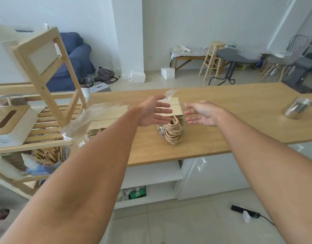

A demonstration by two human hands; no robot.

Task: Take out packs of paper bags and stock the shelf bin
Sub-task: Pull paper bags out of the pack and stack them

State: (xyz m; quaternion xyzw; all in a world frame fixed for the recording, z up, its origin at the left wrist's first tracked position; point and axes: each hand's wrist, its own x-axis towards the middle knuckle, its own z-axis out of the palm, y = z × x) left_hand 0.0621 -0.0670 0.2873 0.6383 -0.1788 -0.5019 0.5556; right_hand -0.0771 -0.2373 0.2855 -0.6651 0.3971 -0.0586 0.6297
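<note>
Big bright room behind, sofa and stools way back; up front I've got the long wooden worktop [231,120] with the slatted wooden shelf [51,124] butted against its left end; one pack of paper bags [107,118] lies flat where the two meet, plastic wrap loose. Second pack [173,118] stands mid-worktop, twine handles [173,132] bulging toward me. My left hand [155,111] and right hand [201,113] flank it, fingers spread, gripping nothing yet; whether they touch it I can't tell. Worries: slippery wrap sliding out of a two-palm squeeze; pack tipping over; handles snagging.
</note>
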